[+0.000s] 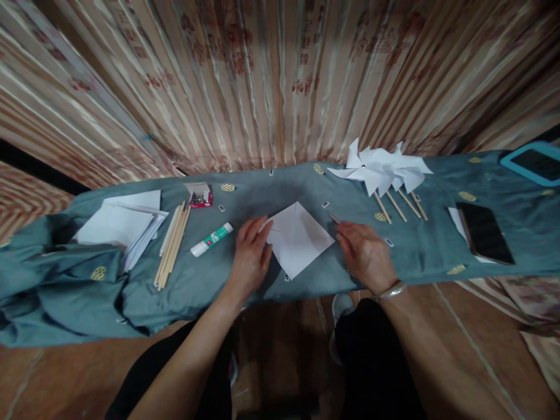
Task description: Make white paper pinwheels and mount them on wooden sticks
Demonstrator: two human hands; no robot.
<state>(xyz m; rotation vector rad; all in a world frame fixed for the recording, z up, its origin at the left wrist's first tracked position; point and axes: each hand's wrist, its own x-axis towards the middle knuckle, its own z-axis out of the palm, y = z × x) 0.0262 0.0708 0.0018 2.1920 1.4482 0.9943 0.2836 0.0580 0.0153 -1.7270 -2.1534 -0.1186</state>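
Forearms (pixel 192 350): nearest the camera, bare, reaching in from the bottom edge over black trousers (pixel 376 356); a bracelet (pixel 391 290) circles the right wrist.
Left hand (pixel 252 251): palm down, fingers bent over the paper's left corner, thumb by its lower left edge; whether it pinches the sheet I cannot tell.
Right hand (pixel 363 251): closed round a slim pointed tool (pixel 333 217), its tip aimed up and left, just beside the paper's right corner; the kind of tool is hard to make out.
Paper (pixel 301 242): a white square lying flat on the cloth between the hands, one corner toward the person; short lines run in from its top and left corners, cuts or creases I cannot tell.
Glue stick (pixel 212 239): lying slantwise left of the left hand, white with a green label.
Box (pixel 201 200): red, lid up, small metal pieces inside, beyond the glue.
Sticks (pixel 175 245): a loose wooden bundle, left of the glue.
Sheets (pixel 116 227): white, in an uneven pile at far left, partly under bunched cloth.
Pinwheels (pixel 376 163): white, overlapping, beyond the right hand, four sticks pointing toward the person.
Phone (pixel 485 233): dark, on a white slip (pixel 457 224), right.
Tablet (pixel 536 163): blue-framed, at the right edge.
Cloth (pixel 280 189): grey-green with yellow pineapples, below a patterned curtain (pixel 280 87).
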